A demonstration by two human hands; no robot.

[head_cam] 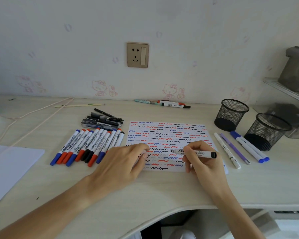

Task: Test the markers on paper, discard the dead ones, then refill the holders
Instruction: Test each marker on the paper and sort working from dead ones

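Observation:
My right hand [201,158] grips a black marker [199,153] with its tip down on the test paper [167,133], which is covered in red, blue and black squiggles. My left hand [123,163] lies flat on the paper's left edge and holds it still. A row of several blue, red and black markers [88,147] lies left of the paper. Behind it sits a pile of black pens [103,120]. Two black mesh holders [230,114] [266,131] stand at the right and look empty.
Several pens and markers [242,149] lie between the paper and the holders. More markers [164,102] rest by the wall. A blank sheet [9,168] lies at the far left, near a pale cord [33,121]. The desk's curved front edge runs below my arms.

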